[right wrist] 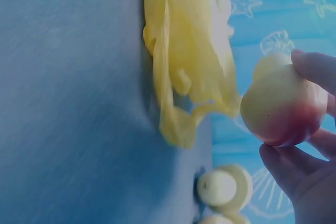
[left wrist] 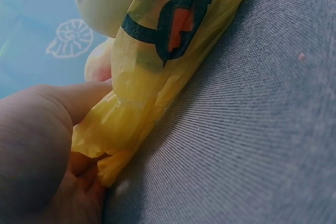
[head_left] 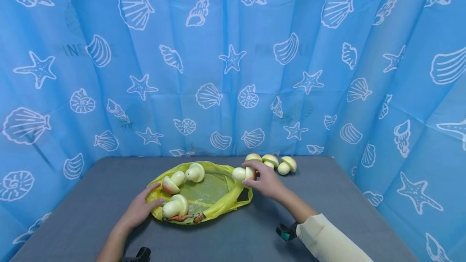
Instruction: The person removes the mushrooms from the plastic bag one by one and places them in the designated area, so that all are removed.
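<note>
My right hand point(head_left: 267, 180) grips a toy mushroom point(head_left: 239, 174) by its cap, over the right rim of a yellow plastic bag point(head_left: 223, 210). In the right wrist view the held mushroom's cap point(right wrist: 283, 106) is cream with a red blush, thumb and fingers curled round it. The bag lies with its mouth spread wide. Inside are a mushroom with a reddish cap point(head_left: 170, 185), a pale one behind point(head_left: 195, 172) and another in front point(head_left: 175, 206). At the bag's left edge my left hand point(head_left: 140, 207) pinches the plastic point(left wrist: 107, 124) between thumb and fingers.
Three more mushrooms stand near the table's back edge, among them the rightmost one point(head_left: 287, 165). The grey table point(head_left: 313, 197) backs onto a blue curtain point(head_left: 233, 72) with white shell and starfish prints. A bag handle loop point(head_left: 244, 202) lies on the right side.
</note>
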The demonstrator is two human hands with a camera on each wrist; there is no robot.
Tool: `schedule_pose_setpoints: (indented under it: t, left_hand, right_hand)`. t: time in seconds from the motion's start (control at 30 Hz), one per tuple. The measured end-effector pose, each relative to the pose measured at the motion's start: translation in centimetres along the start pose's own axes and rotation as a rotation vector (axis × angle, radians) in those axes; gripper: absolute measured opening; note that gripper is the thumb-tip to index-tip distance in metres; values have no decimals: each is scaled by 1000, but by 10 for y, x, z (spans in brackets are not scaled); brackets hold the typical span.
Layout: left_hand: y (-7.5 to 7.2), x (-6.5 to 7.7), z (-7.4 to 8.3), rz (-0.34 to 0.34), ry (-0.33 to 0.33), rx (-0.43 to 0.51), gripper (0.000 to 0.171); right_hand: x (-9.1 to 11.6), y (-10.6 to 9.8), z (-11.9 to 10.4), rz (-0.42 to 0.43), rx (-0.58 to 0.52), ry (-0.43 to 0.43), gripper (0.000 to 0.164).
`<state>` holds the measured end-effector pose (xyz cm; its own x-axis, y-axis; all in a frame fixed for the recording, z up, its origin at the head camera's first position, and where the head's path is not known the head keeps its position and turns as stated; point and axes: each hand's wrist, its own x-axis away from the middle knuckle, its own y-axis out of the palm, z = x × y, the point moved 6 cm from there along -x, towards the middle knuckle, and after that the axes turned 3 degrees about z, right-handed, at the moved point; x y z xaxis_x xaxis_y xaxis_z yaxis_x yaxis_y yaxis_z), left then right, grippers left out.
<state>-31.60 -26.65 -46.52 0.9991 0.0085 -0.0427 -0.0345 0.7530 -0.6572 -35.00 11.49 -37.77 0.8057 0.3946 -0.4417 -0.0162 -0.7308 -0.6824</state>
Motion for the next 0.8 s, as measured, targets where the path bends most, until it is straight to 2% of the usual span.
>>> schedule_pose_setpoints:
  t: [0.2,0.47,0.7,0.8]
  left_hand:
    - [0,-1,-3,7,8,-5,69]
    - [1,0,-4,12,3,-10,70]
    - [1,0,-2,12,7,-4,68]
    - [0,0,-2,11,13,-5,69]
  right_hand:
    - [17,-13,19,27,-18,68,49]
    - [37,-26,39,12,3,90,48]
    - [53,-40,59,27,-8,227,53]
    - [58,-47,65,26,2,240,51]
